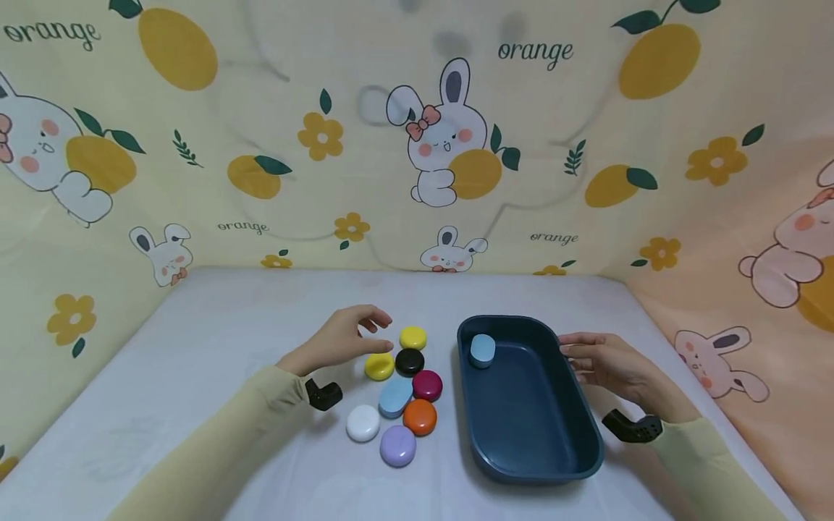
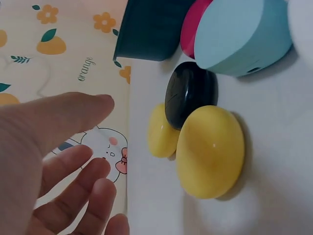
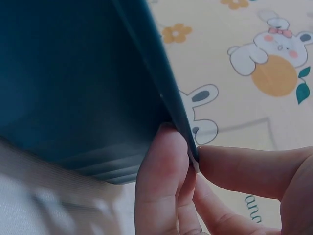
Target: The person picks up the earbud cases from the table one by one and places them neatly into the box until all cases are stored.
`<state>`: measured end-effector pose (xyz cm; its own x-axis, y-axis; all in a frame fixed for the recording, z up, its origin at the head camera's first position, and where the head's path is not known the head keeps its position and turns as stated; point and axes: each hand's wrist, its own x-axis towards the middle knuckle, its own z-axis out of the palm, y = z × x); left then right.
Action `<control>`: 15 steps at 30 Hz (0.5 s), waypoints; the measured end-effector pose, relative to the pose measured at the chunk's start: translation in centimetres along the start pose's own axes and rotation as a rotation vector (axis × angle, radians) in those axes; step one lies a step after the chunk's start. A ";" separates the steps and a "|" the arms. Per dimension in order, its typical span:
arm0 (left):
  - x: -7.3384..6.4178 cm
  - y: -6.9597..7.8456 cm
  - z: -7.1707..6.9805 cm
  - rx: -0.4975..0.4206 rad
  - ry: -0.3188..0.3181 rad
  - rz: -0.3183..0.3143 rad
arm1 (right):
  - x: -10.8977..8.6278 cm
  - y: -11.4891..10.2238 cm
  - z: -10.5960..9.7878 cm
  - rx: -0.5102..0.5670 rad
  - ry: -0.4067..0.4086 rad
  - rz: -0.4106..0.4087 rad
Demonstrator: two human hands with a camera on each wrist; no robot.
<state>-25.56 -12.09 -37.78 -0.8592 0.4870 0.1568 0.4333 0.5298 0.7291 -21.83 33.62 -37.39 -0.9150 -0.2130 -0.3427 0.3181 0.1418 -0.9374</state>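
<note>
My left hand (image 1: pixel 344 337) hovers over the far end of a cluster of smooth, rounded, pebble-like pieces, its fingers loosely bent and holding nothing. Nearest to it are two yellow pieces (image 2: pixel 210 152) and a black piece (image 1: pixel 410 362). Closer to me lie a crimson piece (image 1: pixel 427 385), a light blue one (image 1: pixel 395 397), an orange one (image 1: pixel 420 417), a white one (image 1: pixel 363 423) and a lilac one (image 1: pixel 397 446). To their right stands a dark blue tub (image 1: pixel 531 427) with one light blue piece (image 1: pixel 483 350) inside. My right hand (image 1: pixel 619 369) pinches the tub's right rim between thumb and fingers.
A white cloth (image 1: pixel 215 325) covers the table. Behind and at the sides hangs a curtain (image 1: pixel 391 43) printed with rabbits and oranges. Black straps with small devices (image 1: pixel 323 394) sit on both wrists.
</note>
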 end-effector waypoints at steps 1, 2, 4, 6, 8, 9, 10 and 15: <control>0.4 0.0 0.1 0.004 -0.006 -0.004 | 0.0 0.0 -0.1 0.006 -0.004 -0.001; 0.7 0.0 0.2 0.008 -0.013 -0.010 | 0.0 -0.1 -0.1 0.014 -0.007 0.000; 1.2 0.0 0.2 0.016 -0.026 -0.024 | 0.0 -0.2 -0.1 0.027 -0.012 0.002; 1.7 0.0 0.3 0.021 -0.043 -0.039 | 0.1 -0.3 -0.1 0.030 -0.014 0.004; 2.2 0.0 0.3 0.016 -0.068 -0.048 | 0.1 -0.3 -0.1 0.029 -0.012 0.008; 2.4 0.0 0.3 0.013 -0.080 -0.053 | 0.1 -0.3 -0.1 0.027 -0.011 0.009; 2.6 -0.1 0.4 0.011 -0.093 -0.056 | 0.1 -0.3 -0.1 0.027 -0.010 0.010; 3.5 -0.8 0.5 -0.011 -0.166 -0.053 | 0.1 0.0 -0.2 0.026 -0.012 0.016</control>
<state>-28.81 -10.44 -38.13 -0.8238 0.5669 0.0059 0.3845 0.5510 0.7407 -21.94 33.78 -37.45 -0.9069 -0.2224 -0.3578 0.3388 0.1198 -0.9332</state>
